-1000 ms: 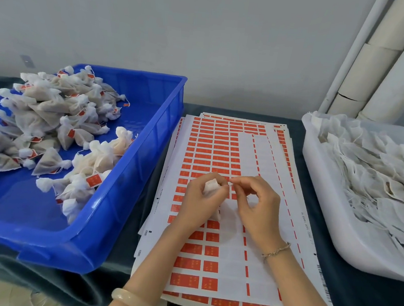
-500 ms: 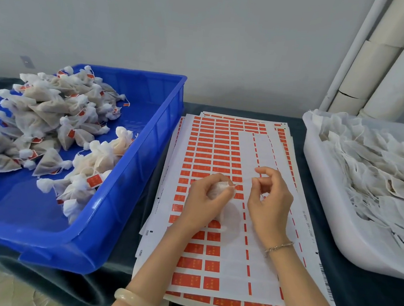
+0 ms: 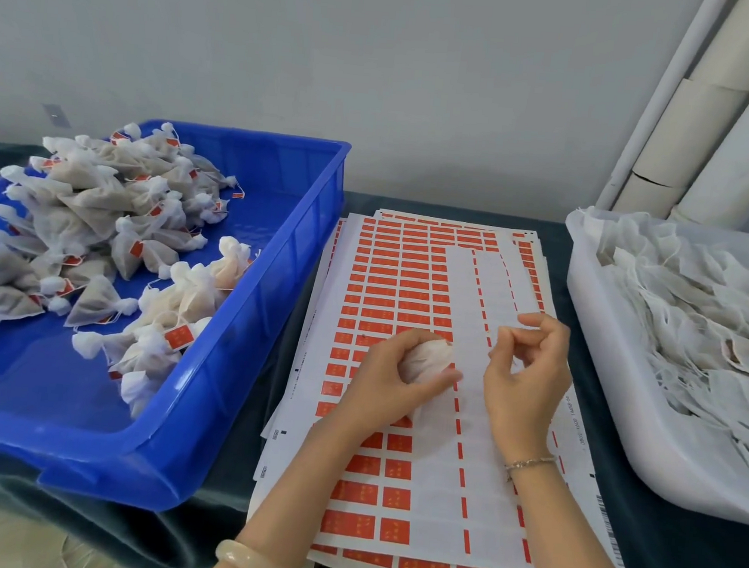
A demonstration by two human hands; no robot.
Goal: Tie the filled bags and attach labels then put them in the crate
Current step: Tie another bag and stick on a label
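Observation:
My left hand (image 3: 394, 377) grips a small white filled bag (image 3: 428, 359) over the label sheets (image 3: 408, 286), which carry rows of red labels. My right hand (image 3: 524, 376) is a short way to the right of the bag, thumb and forefinger pinched together on the bag's thin white string, which is barely visible. The blue crate (image 3: 277, 240) on the left holds several tied, labelled bags (image 3: 98, 235).
A white tub (image 3: 615, 392) at the right is full of untied white bags (image 3: 698, 309). Pale pipes (image 3: 709, 108) stand in the back right corner against the wall. The dark cloth-covered table (image 3: 677, 567) runs under everything.
My right hand has drawn away to the right from the bag, pulling the string out. My left hand has kept hold of the bag and turned it slightly.

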